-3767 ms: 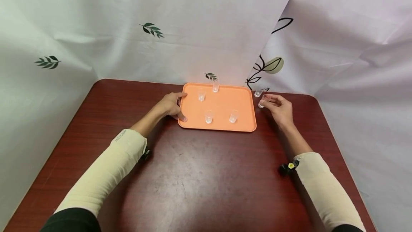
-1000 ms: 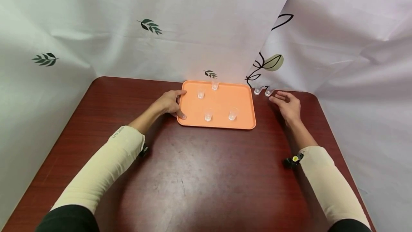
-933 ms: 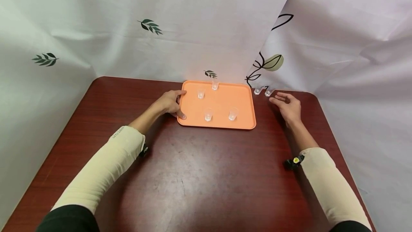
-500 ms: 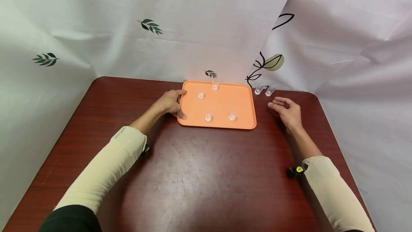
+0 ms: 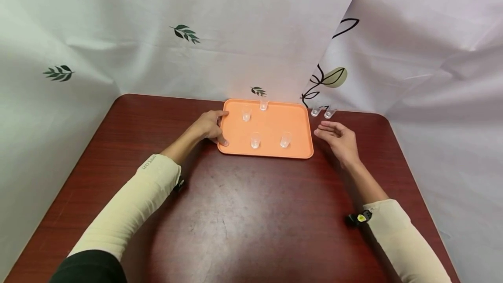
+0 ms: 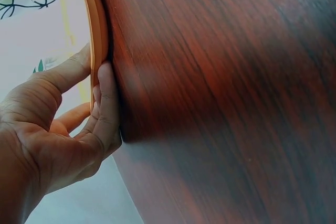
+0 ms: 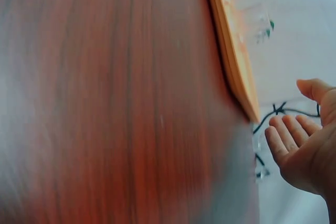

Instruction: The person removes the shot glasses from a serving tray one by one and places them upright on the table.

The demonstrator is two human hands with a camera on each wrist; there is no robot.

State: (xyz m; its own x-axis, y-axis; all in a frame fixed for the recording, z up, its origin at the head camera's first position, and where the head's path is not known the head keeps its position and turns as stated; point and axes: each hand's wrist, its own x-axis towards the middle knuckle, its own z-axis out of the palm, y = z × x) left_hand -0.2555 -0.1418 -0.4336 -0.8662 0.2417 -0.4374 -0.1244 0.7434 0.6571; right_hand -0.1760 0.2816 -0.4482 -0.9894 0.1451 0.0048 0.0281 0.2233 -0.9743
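Left hand (image 5: 210,128) grips the orange tray (image 5: 271,125) bearing four shot glasses; right hand (image 5: 338,136) hovers open, two glasses at its 12 o'clock.

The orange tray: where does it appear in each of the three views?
Head: the orange tray lies at table centre, far side, left hand gripping its left edge.
Left wrist: only its edge, upper left, above the thumb.
Right wrist: its edge, upper right.
Shared landmark: the red-brown table.

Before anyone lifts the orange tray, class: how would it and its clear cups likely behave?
The orange tray looks thin and rigid, so probably light and stiff. Its four small clear cups stand loose and apart, so they would likely slide or tip if it tilts. The left hand grips only one edge, risking tilt.
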